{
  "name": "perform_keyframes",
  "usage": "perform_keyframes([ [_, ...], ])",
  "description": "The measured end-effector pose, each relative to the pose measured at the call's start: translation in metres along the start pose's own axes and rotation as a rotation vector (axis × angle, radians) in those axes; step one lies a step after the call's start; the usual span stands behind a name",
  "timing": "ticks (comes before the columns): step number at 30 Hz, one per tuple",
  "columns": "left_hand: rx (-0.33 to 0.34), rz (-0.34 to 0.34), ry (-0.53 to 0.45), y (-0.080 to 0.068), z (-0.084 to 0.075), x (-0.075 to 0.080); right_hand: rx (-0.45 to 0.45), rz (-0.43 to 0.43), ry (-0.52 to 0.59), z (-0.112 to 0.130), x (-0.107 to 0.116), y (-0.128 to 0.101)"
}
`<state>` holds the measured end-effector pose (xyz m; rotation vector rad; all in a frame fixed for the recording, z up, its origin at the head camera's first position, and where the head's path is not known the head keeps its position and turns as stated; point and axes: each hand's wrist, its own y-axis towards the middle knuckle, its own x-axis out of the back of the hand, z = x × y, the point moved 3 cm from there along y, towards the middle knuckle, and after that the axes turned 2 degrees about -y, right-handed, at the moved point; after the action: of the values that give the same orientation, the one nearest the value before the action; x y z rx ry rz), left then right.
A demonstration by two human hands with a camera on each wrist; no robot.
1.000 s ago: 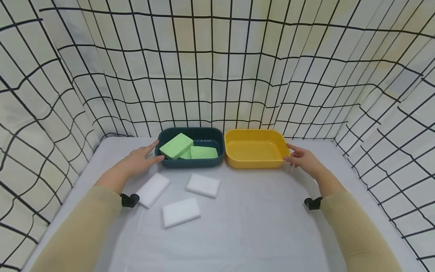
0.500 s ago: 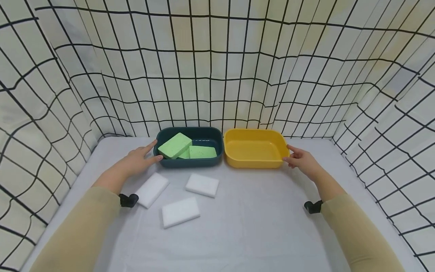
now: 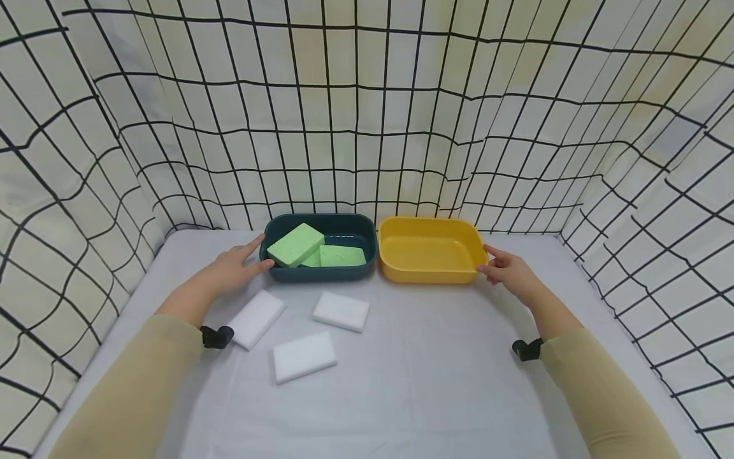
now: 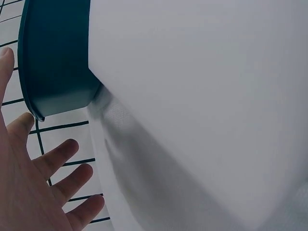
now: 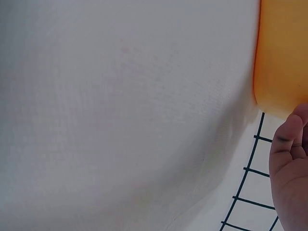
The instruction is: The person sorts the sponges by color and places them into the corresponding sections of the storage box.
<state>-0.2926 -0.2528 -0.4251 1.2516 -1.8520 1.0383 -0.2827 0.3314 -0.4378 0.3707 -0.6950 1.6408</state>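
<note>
At the left end of the dark teal container (image 3: 321,275) is my left hand (image 3: 232,271), index finger and thumb touching its rim. In the left wrist view its fingers are spread beside the container's end. Green sponge-like blocks (image 3: 297,245) lie inside, one tilted over the others. My right hand (image 3: 512,273) touches the right end of the yellow container (image 3: 430,277) with index finger and thumb, the other fingers loosely bent. The yellow container has nothing in it. White sponge-like blocks lie in front: one (image 3: 258,320) near my left wrist, one (image 3: 341,312) behind another (image 3: 304,357).
A white cloth (image 3: 436,376) covers the table. Black wire grid panels (image 3: 357,134) stand at the back and both sides, with pale sheeting behind them. The two containers stand side by side near the back grid.
Both hands stay at the outer ends of the containers. The blocks and containers keep their places; only the head view has shifted slightly.
</note>
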Motion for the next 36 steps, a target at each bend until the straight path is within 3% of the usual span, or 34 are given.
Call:
perform_keyframes([
  [6, -0.028, -0.04, 0.022, -0.004, 0.003, 0.006, -0.009, 0.005, -0.006, 0.001, -0.001, 0.0],
  [20, -0.086, -0.09, 0.06, -0.021, -0.01, 0.014, -0.037, -0.012, -0.015, 0.001, 0.0, -0.001],
  [29, -0.138, -0.119, 0.093, -0.043, -0.021, 0.013, -0.034, -0.006, -0.024, 0.001, 0.0, -0.001],
  [36, -0.199, -0.117, 0.121, -0.068, -0.032, 0.001, -0.024, 0.004, -0.034, 0.002, 0.0, -0.001],
])
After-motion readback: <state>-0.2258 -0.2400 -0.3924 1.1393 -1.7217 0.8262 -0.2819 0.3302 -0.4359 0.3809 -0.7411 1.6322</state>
